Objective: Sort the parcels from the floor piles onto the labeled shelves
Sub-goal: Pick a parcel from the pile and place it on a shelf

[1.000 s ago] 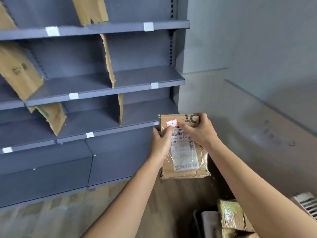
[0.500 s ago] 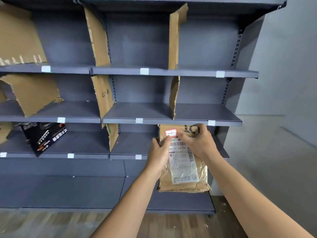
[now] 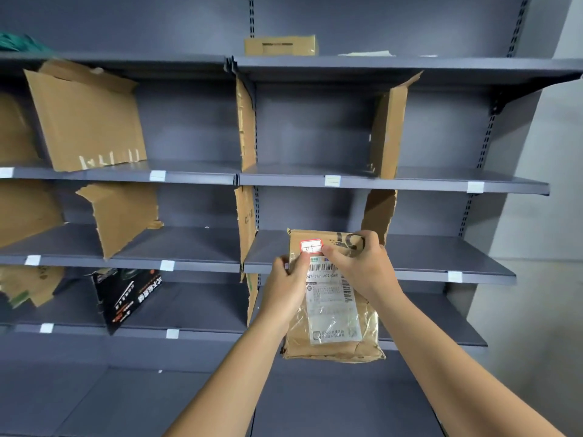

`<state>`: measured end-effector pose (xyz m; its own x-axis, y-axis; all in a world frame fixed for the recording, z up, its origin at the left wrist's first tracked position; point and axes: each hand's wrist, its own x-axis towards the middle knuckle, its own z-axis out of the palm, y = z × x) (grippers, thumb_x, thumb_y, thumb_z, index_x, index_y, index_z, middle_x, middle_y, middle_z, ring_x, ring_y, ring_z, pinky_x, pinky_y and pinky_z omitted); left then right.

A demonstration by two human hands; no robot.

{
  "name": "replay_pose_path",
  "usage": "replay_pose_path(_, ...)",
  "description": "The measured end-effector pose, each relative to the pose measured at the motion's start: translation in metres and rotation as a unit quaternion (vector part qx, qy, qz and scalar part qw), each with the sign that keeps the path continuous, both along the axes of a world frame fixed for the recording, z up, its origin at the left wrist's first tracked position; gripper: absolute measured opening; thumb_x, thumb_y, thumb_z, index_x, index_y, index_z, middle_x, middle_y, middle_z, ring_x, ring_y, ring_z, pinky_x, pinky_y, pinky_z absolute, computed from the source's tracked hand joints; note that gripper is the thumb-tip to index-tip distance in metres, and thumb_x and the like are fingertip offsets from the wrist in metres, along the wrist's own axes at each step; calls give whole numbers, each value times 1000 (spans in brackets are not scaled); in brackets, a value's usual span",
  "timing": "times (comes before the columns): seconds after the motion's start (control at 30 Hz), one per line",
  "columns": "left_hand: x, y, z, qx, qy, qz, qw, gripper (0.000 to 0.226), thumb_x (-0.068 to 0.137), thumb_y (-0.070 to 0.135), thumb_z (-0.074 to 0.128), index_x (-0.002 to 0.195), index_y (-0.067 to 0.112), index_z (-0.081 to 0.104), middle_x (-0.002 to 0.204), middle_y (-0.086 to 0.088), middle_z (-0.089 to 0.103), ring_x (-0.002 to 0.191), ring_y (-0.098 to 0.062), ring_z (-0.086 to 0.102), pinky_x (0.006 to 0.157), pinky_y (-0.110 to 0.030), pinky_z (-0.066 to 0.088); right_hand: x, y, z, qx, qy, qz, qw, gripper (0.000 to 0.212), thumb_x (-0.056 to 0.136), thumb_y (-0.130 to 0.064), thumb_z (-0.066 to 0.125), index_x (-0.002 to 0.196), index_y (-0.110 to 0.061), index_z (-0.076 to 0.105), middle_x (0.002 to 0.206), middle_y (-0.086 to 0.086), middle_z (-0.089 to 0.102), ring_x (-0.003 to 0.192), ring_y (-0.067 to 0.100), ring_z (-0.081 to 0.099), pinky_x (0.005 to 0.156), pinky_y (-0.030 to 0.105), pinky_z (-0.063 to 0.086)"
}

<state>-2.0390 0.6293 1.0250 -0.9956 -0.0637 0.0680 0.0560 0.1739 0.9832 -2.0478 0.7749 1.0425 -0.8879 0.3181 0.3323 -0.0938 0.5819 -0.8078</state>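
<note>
I hold a worn brown cardboard parcel (image 3: 331, 345) upright in front of the grey shelf unit (image 3: 410, 184). It carries a white shipping label and a small red-bordered sticker (image 3: 311, 246) near its top. My left hand (image 3: 288, 285) grips the parcel's left edge, thumb by the sticker. My right hand (image 3: 359, 266) grips the top right corner. The parcel hangs level with the second and third shelves from the bottom, in the middle bay.
Torn cardboard dividers (image 3: 388, 130) split the shelves into bays, each with a white label tag (image 3: 332, 180) on its front edge. A black box (image 3: 126, 294) leans on a lower left shelf. A small brown box (image 3: 280, 45) sits on the top shelf. A grey wall stands at the right.
My view has swung left and up from the floor corner to face the shelves squarely. Both hands keep the same grip on the parcel, now held closer to the shelves.
</note>
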Motion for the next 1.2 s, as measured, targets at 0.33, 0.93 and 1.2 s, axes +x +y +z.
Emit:
replay_pose_path(0.33,-46,-45,15,38,21,26,999,40,91,58,51,115,26,52,109,5,65,99,-13,63,91,-41,52,-53,-48,21,14,26,27,999,74,73,-64,71,129,-28,40,122,-2,53,91,12,59,77,34,56)
replay_pose_path(0.93,-113,-173,53,38,78,213,973,38,93,56,51,119,28,51,112,8,61,107,-13,58,96,-40,47,-162,-195,60,-9,67,198,978,76,71,-70,68,129,-30,40,124,-3,50,110,19,55,93,47,49)
replay_pose_path(1.2,-114,-288,56,61,99,247,962,43,91,58,53,125,32,51,116,11,61,108,-10,58,96,-38,48,-169,-314,71,1,88,238,967,70,74,-66,69,125,-28,43,125,-3,53,107,18,56,89,43,51)
